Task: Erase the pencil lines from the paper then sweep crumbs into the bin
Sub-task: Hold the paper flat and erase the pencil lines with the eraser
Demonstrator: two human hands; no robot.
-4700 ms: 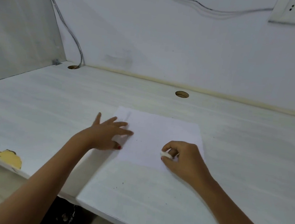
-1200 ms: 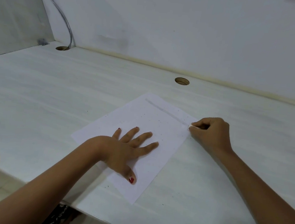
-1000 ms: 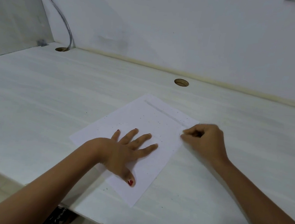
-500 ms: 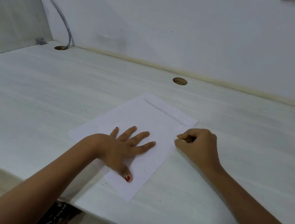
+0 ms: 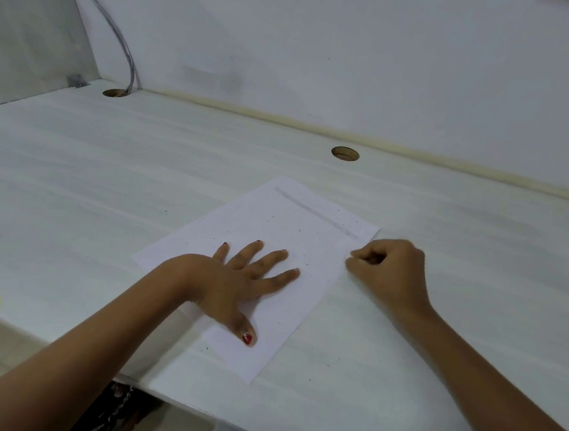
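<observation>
- Paper [image 5: 311, 283]: a white sheet lying flat and askew on the desk [image 5: 107, 182], near the front edge, centre of the scene.
- Pencil line [image 5: 314, 212]: a grey stroke along the sheet's far end.
- Crumbs [image 5: 339, 210]: dark specks scattered over the sheet.
- Left hand [image 5: 232, 283]: fingers spread, palm pressed on the sheet.
- Right hand [image 5: 391, 273]: at the sheet's right edge, fingers curled against the thumb; anything held is hidden.
- Cable hole [image 5: 345, 153]: far of the sheet.

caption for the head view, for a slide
Left hand pins the paper flat while the curled right hand works at its edge near a pencil line
</observation>
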